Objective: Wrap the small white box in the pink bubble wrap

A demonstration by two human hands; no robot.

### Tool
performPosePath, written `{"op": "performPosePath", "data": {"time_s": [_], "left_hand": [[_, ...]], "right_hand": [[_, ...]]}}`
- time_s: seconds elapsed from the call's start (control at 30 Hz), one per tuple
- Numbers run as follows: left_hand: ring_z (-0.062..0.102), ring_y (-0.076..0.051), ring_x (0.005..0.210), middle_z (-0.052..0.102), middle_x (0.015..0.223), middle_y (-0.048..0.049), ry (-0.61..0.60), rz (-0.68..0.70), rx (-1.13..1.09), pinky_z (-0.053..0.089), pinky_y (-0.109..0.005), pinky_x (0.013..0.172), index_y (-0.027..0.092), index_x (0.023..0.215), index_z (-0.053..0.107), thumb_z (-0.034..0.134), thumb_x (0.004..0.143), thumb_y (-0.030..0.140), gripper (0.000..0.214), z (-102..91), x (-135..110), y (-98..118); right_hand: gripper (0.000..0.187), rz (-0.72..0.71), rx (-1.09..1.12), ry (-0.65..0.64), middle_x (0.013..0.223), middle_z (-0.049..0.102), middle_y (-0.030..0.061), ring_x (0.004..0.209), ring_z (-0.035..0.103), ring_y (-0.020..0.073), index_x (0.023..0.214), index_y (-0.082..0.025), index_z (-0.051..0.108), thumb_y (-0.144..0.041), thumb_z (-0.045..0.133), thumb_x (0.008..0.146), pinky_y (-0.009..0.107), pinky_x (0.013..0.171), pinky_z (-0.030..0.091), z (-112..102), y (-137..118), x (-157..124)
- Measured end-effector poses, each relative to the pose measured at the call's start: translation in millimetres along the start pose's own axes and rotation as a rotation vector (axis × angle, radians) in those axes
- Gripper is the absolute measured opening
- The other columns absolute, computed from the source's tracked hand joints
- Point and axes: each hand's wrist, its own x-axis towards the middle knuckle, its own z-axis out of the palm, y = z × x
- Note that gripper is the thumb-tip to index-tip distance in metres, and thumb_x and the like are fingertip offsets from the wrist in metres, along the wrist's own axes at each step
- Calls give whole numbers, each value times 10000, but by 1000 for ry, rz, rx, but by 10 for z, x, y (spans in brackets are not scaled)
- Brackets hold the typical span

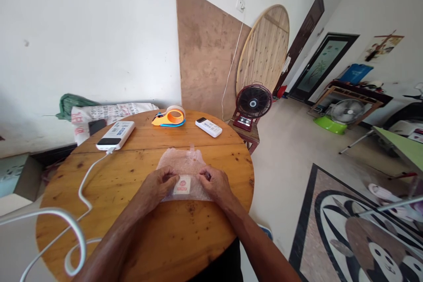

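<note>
A sheet of clear bubble wrap [181,161] lies on the round wooden table [139,211]. A small white card or packet with a red mark [183,184] rests on its near edge. My left hand [157,186] pinches the wrap at the packet's left side. My right hand [214,183] pinches the wrap at the packet's right side. Both hands have curled fingers pressing on the wrap.
On the table's far side are a white power bank [116,135] with a white cable [82,185], an orange tape dispenser [169,117] and a white remote [208,127]. Beyond the table stand a small red fan [253,103], boards leaning on the wall and a sack [109,112].
</note>
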Motion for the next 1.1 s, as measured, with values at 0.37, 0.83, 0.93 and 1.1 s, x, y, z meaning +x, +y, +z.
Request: {"op": "performPosePath", "data": {"time_s": [0.37, 0.83, 0.93, 1.1], "left_hand": [[458, -139, 547, 545, 586, 22, 42, 29, 42, 346, -234, 518, 182, 694, 575, 533, 701, 463, 284, -8, -6, 37], [513, -146, 601, 605, 678, 15, 41, 51, 41, 365, -224, 531, 189, 826, 588, 539, 736, 448, 279, 20, 9, -55], [527, -153, 620, 626, 703, 12, 46, 64, 73, 376, -228, 549, 192, 839, 598, 534, 748, 430, 262, 15, 21, -94], [575, -188, 726, 670, 808, -10, 93, 127, 202, 418, -259, 644, 206, 862, 627, 507, 766, 404, 251, 0, 26, -91]], "right_hand": [[125, -29, -133, 12, 746, 675, -6, 670, 574, 127, 856, -223, 664, -295, 567, 826, 221, 620, 330, 3, -8, -5], [137, -25, -214, 36, 786, 685, -4, 704, 584, 130, 854, -226, 653, -300, 538, 855, 228, 624, 316, 8, 34, -2], [138, -27, -207, 29, 821, 694, -1, 727, 594, 132, 861, -227, 657, -295, 537, 858, 228, 632, 323, 7, 38, 2], [135, -39, -200, 38, 872, 704, 2, 771, 606, 137, 864, -230, 659, -275, 532, 869, 226, 656, 337, 4, 31, 3]]}}
